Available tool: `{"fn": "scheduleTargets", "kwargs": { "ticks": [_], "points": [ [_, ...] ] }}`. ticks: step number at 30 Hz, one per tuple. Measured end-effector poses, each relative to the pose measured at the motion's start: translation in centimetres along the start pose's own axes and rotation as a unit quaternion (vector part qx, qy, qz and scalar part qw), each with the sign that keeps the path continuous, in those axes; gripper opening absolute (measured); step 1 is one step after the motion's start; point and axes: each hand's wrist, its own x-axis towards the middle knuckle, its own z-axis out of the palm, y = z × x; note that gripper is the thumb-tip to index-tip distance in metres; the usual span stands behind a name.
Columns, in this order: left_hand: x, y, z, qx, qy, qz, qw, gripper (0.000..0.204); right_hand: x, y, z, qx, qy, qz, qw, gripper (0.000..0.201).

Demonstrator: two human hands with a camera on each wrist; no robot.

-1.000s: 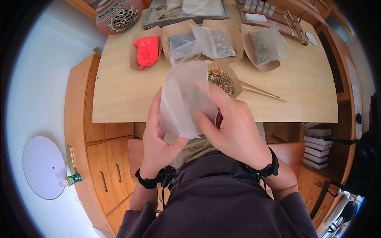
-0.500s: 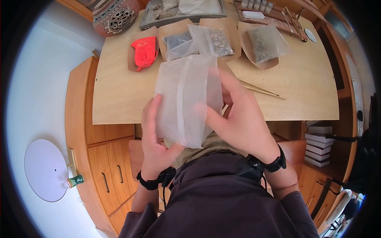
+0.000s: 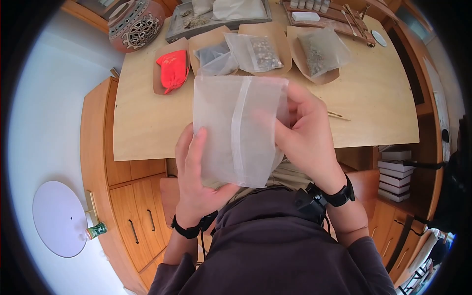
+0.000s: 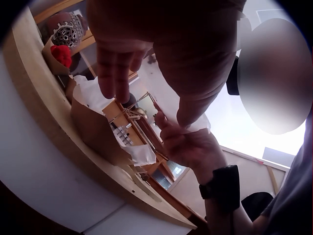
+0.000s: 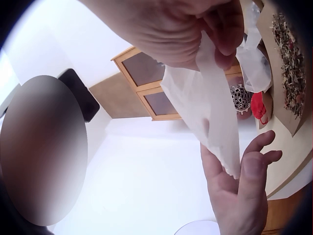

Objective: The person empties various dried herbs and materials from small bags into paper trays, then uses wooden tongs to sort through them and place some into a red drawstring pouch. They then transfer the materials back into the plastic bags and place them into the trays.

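Observation:
A translucent, whitish empty-looking bag (image 3: 216, 132) with a pale seam down its length is held up in front of the body, over the table's near edge. My left hand (image 3: 194, 184) grips its lower left side, the thumb along the bottom edge. At the upper right edge my right hand (image 3: 312, 135) pinches the bag, part of its thumb blurred behind the thin film. From the right wrist view, the left hand (image 5: 244, 200) has the bag's bottom corner between thumb and fingers. A boat-shaped paper tray of dried herbs (image 5: 291, 63) lies beyond, hidden behind the bag in the head view.
Paper trays along the table hold a red drawstring pouch (image 3: 174, 69) and filled clear bags, one of them with dried herbs (image 3: 314, 54). Wooden tweezers (image 3: 339, 116) lie at the right. Behind stand a grey tray (image 3: 172, 35), a patterned pot (image 3: 140, 29) and small jars (image 3: 314, 5).
The bag has been turned so its seamed face shows broad and flat. The right hand has moved up and to the right with its edge, and the bag now covers the herb tray.

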Motion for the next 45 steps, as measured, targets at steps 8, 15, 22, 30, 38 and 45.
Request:
{"fn": "scheduleTargets", "kwargs": {
  "ticks": [8,15,22,30,38,45],
  "points": [
    [1.4,0.5,-0.5,-0.066,-0.04,-0.104,0.992,0.133,-0.4,0.5,0.6,-0.179,-0.028,-0.084,0.98,0.03],
    [1.7,-1.1,-1.0,-0.135,-0.042,-0.043,0.989,0.129,-0.6,-0.3,0.7,-0.248,-0.072,-0.124,0.958,0.034],
    [0.9,-2.1,-0.2,-0.193,-0.023,-0.064,0.979,0.115,-0.8,0.4,0.6,-0.269,-0.083,-0.138,0.95,0.038],
    [0.5,-1.9,0.5,-0.208,-0.005,-0.081,0.975,0.111,-0.8,0.2,0.7,-0.272,-0.101,-0.105,0.951,0.046],
    [0.3,-1.7,0.2,-0.232,0.025,-0.14,0.962,0.108,-0.9,0.7,1.3,-0.259,-0.104,-0.142,0.95,0.048],
    [-0.3,-3.3,0.2,-0.259,0.051,-0.129,0.956,0.104,-0.7,0.0,1.3,-0.238,-0.136,-0.094,0.957,0.054]
  ]
}}
